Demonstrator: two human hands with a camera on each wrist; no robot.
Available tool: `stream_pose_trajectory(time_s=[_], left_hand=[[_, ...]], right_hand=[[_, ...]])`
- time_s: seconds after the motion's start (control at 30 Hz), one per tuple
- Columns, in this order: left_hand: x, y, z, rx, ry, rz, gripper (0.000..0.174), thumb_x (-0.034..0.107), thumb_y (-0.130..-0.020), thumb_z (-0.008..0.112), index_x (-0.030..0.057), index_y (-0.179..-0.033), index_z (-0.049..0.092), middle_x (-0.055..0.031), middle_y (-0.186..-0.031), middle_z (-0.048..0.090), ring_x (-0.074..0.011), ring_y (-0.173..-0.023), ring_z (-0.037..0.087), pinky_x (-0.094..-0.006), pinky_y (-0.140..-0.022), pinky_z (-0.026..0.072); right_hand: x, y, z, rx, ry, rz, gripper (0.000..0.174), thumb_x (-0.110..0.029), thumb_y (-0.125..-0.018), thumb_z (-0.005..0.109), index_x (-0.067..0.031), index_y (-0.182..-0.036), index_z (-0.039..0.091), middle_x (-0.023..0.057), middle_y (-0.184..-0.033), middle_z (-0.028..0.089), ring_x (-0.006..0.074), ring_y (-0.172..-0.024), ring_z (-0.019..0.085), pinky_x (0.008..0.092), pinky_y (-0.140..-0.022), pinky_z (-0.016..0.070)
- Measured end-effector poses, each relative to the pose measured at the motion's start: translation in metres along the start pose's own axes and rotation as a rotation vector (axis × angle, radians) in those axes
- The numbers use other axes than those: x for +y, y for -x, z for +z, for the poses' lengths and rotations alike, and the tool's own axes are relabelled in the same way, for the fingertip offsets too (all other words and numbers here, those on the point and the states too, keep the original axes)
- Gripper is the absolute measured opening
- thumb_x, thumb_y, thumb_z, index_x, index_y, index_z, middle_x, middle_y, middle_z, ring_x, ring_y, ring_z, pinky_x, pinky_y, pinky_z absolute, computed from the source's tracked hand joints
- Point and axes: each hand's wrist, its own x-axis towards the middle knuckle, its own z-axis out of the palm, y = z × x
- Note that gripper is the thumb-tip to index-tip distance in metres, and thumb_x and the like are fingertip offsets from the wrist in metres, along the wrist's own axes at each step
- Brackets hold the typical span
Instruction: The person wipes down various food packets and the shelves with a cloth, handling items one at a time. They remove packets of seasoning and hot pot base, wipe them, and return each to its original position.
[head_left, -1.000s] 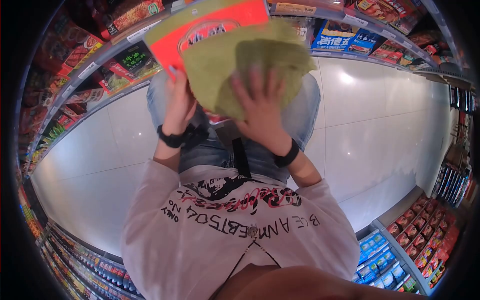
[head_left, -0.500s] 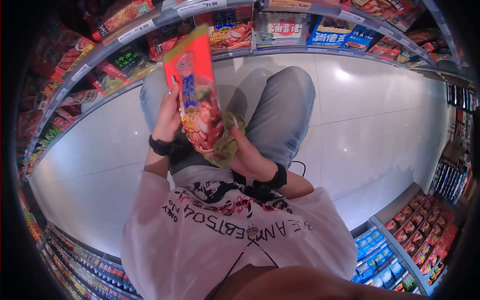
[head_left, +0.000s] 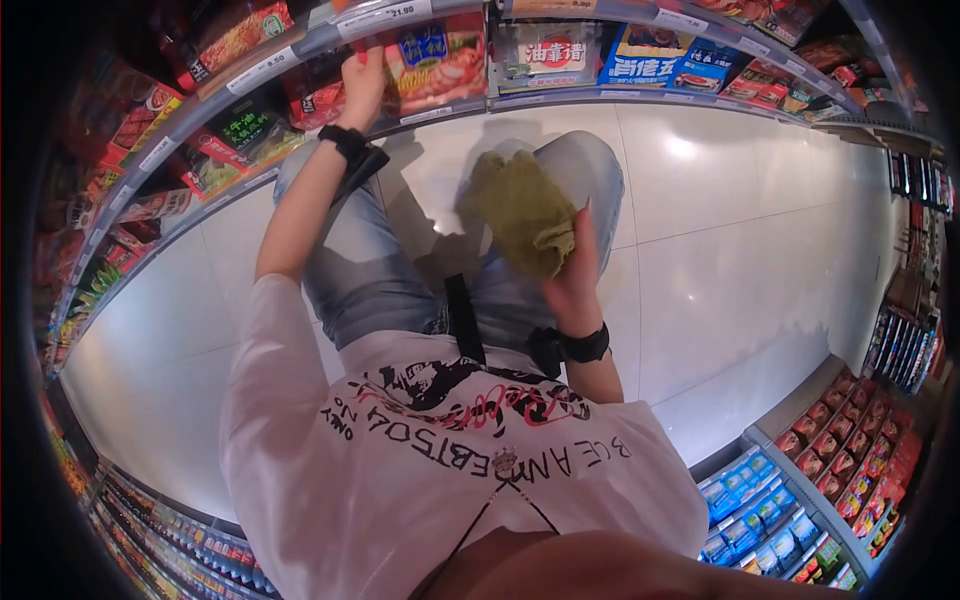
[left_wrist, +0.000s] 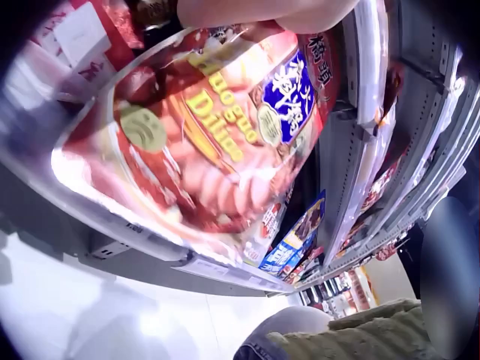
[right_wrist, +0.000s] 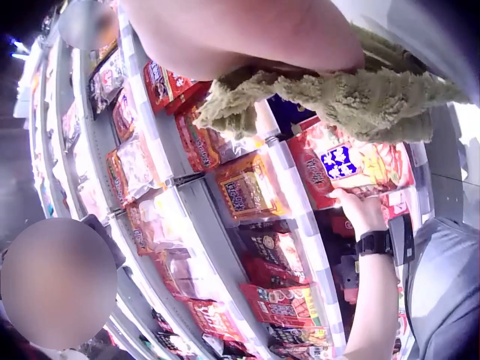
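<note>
My left hand (head_left: 364, 90) reaches up to the low shelf and grips the left edge of a red hotpot seasoning packet (head_left: 440, 65). In the left wrist view the packet (left_wrist: 217, 150), printed with "Huoguo Diliao", leans upright on the shelf, and the fingers (left_wrist: 262, 11) lie along its edge. The right wrist view also catches that hand (right_wrist: 360, 210) at the packet's side. Over my right knee, my right hand (head_left: 578, 270) holds a bunched olive-green cloth (head_left: 520, 210) between thumb and fingers; the cloth hangs loosely in front of the hand.
Beside the packet stand a white packet (head_left: 548, 55) and blue packets (head_left: 645, 58). A shelf edge with price tags (head_left: 262, 68) curves above. Pale floor tiles (head_left: 740, 230) extend to the right. Behind me are shelves of blue packs (head_left: 745, 490) and red tubs (head_left: 835, 450).
The red packet has gone from over my lap up onto the shelf with my left hand. My right hand has come away from it with the cloth, which wiped across the packet earlier.
</note>
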Motion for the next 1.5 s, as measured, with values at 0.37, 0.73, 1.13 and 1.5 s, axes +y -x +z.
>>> stream_pose_trajectory(time_s=[0.37,0.73,1.13,1.5], left_hand=[[-0.021,-0.012,0.015,-0.173,-0.313,0.165,0.037,0.031,-0.083,0.049,0.0014,-0.062,0.051,0.0025,-0.050,0.044,-0.0062,-0.043,0.037,-0.0268,-0.039,0.0318],[0.038,-0.004,-0.047,0.206,-0.721,-0.024,0.025,0.019,-0.080,0.050,-0.0041,-0.087,0.057,-0.0129,-0.068,0.061,-0.0155,-0.058,0.057,-0.0294,-0.054,0.0435],[-0.018,0.038,0.119,-0.384,-0.329,0.172,0.049,0.028,-0.074,0.056,-0.0082,-0.103,0.042,-0.0188,-0.090,0.052,-0.0290,-0.086,0.050,-0.0346,-0.075,0.0395],[-0.010,0.047,0.152,-0.183,-0.447,0.126,0.054,0.033,-0.069,0.061,-0.0088,-0.097,0.041,-0.0244,-0.092,0.047,-0.0349,-0.089,0.047,-0.0373,-0.078,0.0372]], right_hand=[[0.022,0.009,0.010,-0.011,-0.019,0.150,0.049,-0.040,-0.088,0.029,-0.0010,-0.118,0.037,0.0118,-0.115,0.046,0.0235,-0.105,0.046,0.0363,-0.088,0.0374],[0.003,0.001,-0.002,0.026,0.022,-0.009,0.051,-0.040,-0.089,0.026,-0.0014,-0.120,0.036,0.0112,-0.118,0.043,0.0244,-0.106,0.044,0.0365,-0.090,0.0353],[0.014,0.003,0.014,0.039,0.065,-0.014,0.048,-0.038,-0.089,0.028,-0.0006,-0.118,0.037,0.0118,-0.117,0.044,0.0226,-0.106,0.045,0.0354,-0.089,0.0364],[0.002,0.017,-0.015,0.094,0.079,-0.069,0.050,-0.038,-0.089,0.027,-0.0003,-0.120,0.035,0.0113,-0.118,0.043,0.0219,-0.108,0.043,0.0340,-0.090,0.0353]])
